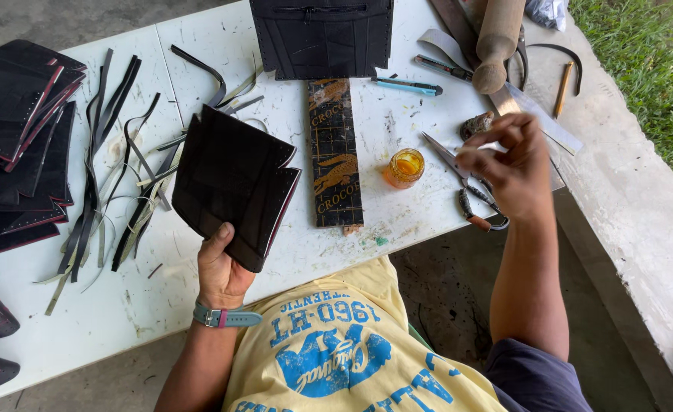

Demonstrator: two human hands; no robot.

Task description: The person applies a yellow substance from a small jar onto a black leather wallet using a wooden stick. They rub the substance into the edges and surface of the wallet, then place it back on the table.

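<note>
Stack at far left: dark flat pieces (16,114) with reddish edges, piled at the left edge of the white table (123,305).
Strips: thin black strips (107,175) spread loose on the table, between the pile and the held piece.
Left hand (220,271): closed on the lower corner of the black folded piece (233,183), thumb on top, other fingers hidden under it.
Black folded piece: held tilted above the table, just left of the patterned board, reddish edge seen on its right side.
Board: long dark patterned board (334,152), flat on the table, near the middle.
Bag: black bag panel with zipper (321,34), at the far edge, touching the top of the board.
Jar: small orange jar (406,167), right of the board.
Pen: light blue pen (407,86), above the jar.
Scissors: scissors (466,187) lying partly under the right hand.
Right hand (508,164): raised above the scissors, fingertips pinched narrow together; anything held between them too small to tell.
Roller: wooden rolling pin (497,38), at the far right top.
</note>
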